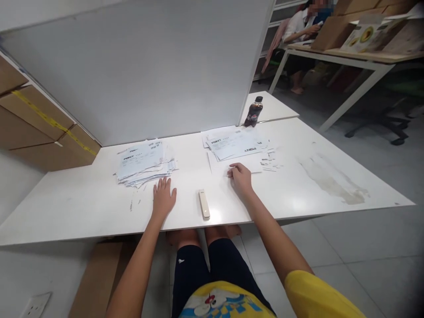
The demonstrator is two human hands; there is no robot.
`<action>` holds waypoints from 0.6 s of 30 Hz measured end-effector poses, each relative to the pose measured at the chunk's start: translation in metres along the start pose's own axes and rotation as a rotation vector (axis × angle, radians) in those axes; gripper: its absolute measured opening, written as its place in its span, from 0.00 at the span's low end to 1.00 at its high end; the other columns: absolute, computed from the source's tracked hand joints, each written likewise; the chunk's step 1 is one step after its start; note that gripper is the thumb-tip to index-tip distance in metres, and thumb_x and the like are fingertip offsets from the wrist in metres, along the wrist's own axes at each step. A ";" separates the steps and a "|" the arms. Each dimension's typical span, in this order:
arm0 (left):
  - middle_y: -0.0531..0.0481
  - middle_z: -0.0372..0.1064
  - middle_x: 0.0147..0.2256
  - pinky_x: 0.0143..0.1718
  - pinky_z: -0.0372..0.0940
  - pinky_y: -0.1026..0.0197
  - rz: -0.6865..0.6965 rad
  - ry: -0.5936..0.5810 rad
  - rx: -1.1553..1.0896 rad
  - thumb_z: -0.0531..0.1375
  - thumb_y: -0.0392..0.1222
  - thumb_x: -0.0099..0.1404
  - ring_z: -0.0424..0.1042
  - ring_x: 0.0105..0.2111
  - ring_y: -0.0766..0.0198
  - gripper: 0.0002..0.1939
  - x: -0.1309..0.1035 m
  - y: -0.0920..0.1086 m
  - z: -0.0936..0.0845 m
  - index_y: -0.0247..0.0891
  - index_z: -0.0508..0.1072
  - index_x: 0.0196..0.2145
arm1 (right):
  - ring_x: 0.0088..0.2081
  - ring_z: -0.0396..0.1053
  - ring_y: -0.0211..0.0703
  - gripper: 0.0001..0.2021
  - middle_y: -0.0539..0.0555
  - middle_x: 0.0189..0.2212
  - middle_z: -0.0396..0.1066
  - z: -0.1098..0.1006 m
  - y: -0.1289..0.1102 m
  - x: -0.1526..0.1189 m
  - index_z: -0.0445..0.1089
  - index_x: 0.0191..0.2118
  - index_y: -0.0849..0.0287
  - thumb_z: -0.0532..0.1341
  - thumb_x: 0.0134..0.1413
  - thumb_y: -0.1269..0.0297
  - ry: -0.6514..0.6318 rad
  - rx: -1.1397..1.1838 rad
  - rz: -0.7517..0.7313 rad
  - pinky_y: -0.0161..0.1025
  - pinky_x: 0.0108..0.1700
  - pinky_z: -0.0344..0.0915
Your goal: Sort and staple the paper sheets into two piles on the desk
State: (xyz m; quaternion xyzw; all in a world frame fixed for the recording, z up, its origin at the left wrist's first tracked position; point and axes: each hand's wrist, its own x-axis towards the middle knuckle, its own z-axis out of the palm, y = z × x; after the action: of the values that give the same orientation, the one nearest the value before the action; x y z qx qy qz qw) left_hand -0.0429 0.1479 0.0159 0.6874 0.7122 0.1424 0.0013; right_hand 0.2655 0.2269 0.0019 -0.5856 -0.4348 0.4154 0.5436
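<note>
My left hand (163, 194) lies flat on the white table, fingers spread, its tips near the lower edge of an untidy stack of printed sheets (141, 161). My right hand (241, 177) rests at a blank white sheet (218, 164), just below a second pile of printed sheets (232, 145). Its fingers curl in toward the thumb; whether a scrap is between them is too small to make out. Between the hands lies a slim cream-coloured oblong object (204, 204) with rounded ends, its kind unclear. Neither hand touches it.
Small paper scraps (271, 161) lie beside both piles. A bottle of dark cola (254, 112) stands at the back, by a tall whiteboard-like panel (142, 66). Cardboard boxes (49, 128) are stacked at left. Grey smears (334, 179) mark the table's right side. A person sits beyond.
</note>
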 end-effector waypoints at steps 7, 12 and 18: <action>0.35 0.64 0.58 0.62 0.50 0.42 0.021 0.080 -0.041 0.49 0.45 0.66 0.59 0.60 0.43 0.25 -0.007 0.004 -0.003 0.33 0.68 0.57 | 0.39 0.69 0.46 0.16 0.55 0.35 0.74 0.006 -0.002 -0.005 0.73 0.40 0.57 0.49 0.54 0.68 -0.088 -0.566 -0.309 0.39 0.38 0.61; 0.34 0.68 0.52 0.59 0.54 0.43 0.029 0.201 0.047 0.49 0.45 0.66 0.60 0.58 0.42 0.24 0.041 -0.021 -0.028 0.31 0.70 0.54 | 0.36 0.66 0.45 0.14 0.56 0.36 0.71 0.015 -0.006 -0.006 0.72 0.38 0.58 0.48 0.58 0.70 -0.233 -0.870 -0.480 0.38 0.33 0.55; 0.33 0.49 0.66 0.64 0.40 0.41 -0.079 0.172 0.113 0.51 0.56 0.65 0.43 0.66 0.40 0.38 0.125 -0.068 -0.023 0.26 0.55 0.64 | 0.34 0.65 0.44 0.14 0.55 0.36 0.70 0.016 -0.006 0.003 0.70 0.38 0.57 0.48 0.59 0.71 -0.242 -0.895 -0.441 0.38 0.32 0.52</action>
State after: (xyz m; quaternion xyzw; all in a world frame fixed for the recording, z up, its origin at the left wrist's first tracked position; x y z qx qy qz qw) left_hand -0.1207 0.2649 0.0487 0.6429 0.7431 0.1604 -0.0931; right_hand 0.2505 0.2342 0.0067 -0.6030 -0.7431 0.1289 0.2599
